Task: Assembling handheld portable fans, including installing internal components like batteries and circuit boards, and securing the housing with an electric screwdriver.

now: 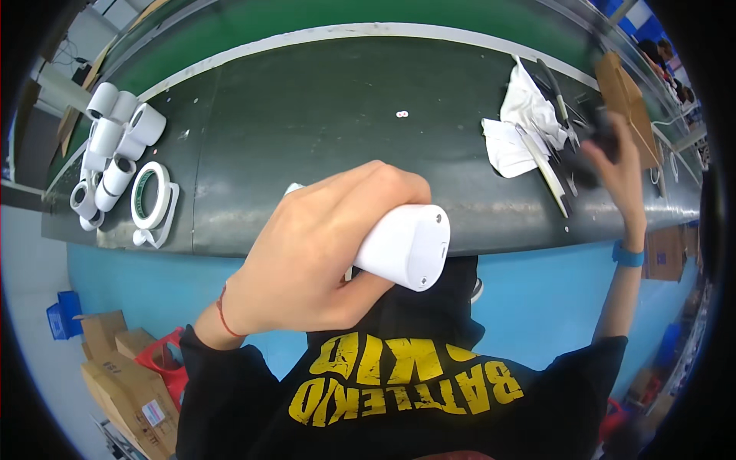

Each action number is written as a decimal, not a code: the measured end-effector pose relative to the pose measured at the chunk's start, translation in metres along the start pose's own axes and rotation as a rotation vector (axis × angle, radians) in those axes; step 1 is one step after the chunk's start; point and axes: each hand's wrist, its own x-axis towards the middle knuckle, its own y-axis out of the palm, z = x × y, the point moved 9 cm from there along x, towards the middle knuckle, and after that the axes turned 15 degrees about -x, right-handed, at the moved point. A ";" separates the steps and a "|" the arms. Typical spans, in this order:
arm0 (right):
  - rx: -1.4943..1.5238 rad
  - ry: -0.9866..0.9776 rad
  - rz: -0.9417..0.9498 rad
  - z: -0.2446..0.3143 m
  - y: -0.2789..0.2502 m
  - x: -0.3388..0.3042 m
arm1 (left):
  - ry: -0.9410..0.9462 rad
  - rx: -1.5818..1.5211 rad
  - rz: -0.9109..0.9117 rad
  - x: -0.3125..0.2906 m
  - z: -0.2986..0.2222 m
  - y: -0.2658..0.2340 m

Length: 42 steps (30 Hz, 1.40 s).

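Note:
My left hand (pixel 330 253) is wrapped round a white plastic device (pixel 410 249) above the table's near edge. The device's rounded end faces right, with two small screws and a narrow slot showing; my fingers cover most of its body. At the far right, my right hand (pixel 622 165) is curled about a dark object (pixel 604 144), too smeared by motion to name. Just left of that hand lie a crumpled white cloth (pixel 529 107), a slim white-handled tool (pixel 546 172) and dark-handled pliers (pixel 558 88).
White label rolls (pixel 107 138) are piled at the table's left end, beside a flat roll of white tape (pixel 151 195). An open cardboard box (pixel 625 107) stands at the right edge. Two tiny pinkish discs (pixel 402 114) lie mid-table. Cardboard cartons (pixel 126 383) are on the floor at left.

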 end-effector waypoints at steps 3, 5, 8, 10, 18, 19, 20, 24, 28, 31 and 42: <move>0.691 0.217 -0.233 -0.032 -0.040 -0.005 | 0.020 0.044 -0.002 0.006 -0.003 -0.002; 1.484 -0.099 -0.094 0.046 -0.057 0.003 | -0.009 0.137 0.003 0.003 0.006 0.004; 1.981 -0.303 -0.042 0.106 -0.062 0.001 | -0.019 0.262 -0.003 0.004 0.013 0.010; 2.114 -0.385 -0.125 0.127 -0.062 -0.005 | 0.118 0.297 -0.078 0.007 0.004 0.012; 2.593 -0.184 -0.354 0.152 -0.064 -0.015 | 0.078 0.263 -0.107 0.007 0.003 0.021; 2.594 -0.212 -0.378 0.148 -0.059 -0.015 | 0.075 0.273 -0.097 0.008 0.003 0.021; 2.592 -0.210 -0.384 0.151 -0.056 -0.014 | 0.072 0.283 -0.087 0.008 0.003 0.022; 2.476 -0.373 -0.550 0.160 -0.070 -0.016 | 0.080 0.279 -0.092 0.009 0.005 0.023; 2.322 -0.271 -0.453 0.172 -0.078 -0.019 | 0.063 0.349 -0.099 0.010 0.011 0.024; 2.297 -0.288 -0.429 0.167 -0.072 -0.018 | 0.068 0.379 -0.084 0.011 0.011 0.026; 2.391 -0.541 -0.412 0.148 -0.049 -0.017 | -0.022 0.412 -0.040 0.020 0.021 0.031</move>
